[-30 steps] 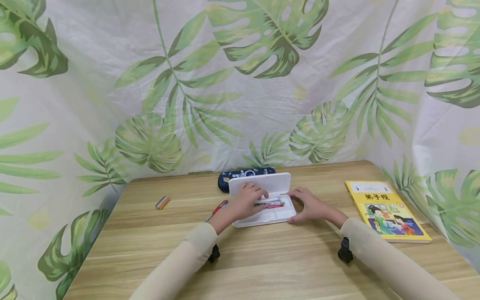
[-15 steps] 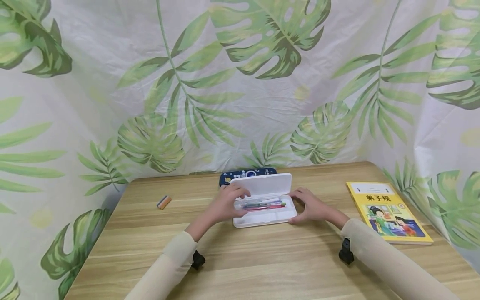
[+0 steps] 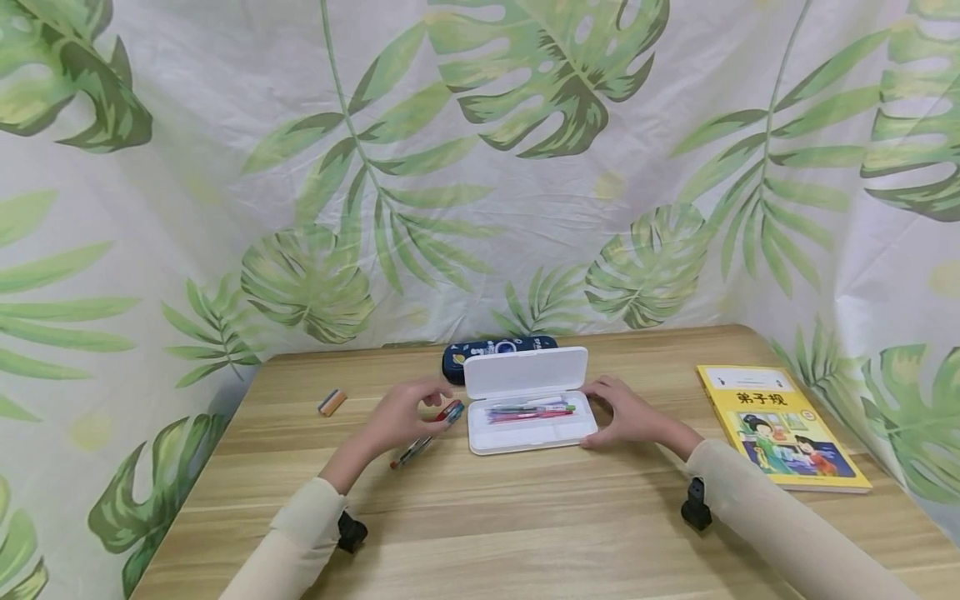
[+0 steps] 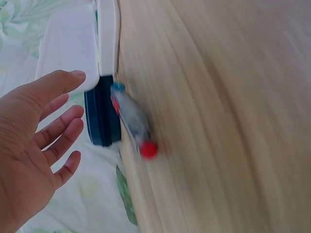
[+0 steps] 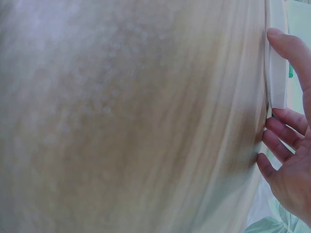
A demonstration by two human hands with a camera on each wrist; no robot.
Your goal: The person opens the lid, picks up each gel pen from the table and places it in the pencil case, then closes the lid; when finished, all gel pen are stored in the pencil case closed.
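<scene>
A white pencil case stands on the table, its lid raised at the back. Several pens lie in its back part. My right hand holds the right end of the case, thumb at the front wall and fingers toward the back. My left hand hovers left of the case with fingers spread and slightly bent. Below it lie pens with red and blue parts, partly hidden by the hand; their number is unclear. The left wrist view shows the hand apart from these blurred pens.
Behind the lid sits a dark blue pencil case with space pictures. An orange and blue eraser lies at the left. A yellow book is at the right. Leaf-patterned cloth hangs along the table's back edge.
My left hand has moved left, from over the pens inside the white pencil case to above the pens on the table. My right hand stays at the case's right end.
</scene>
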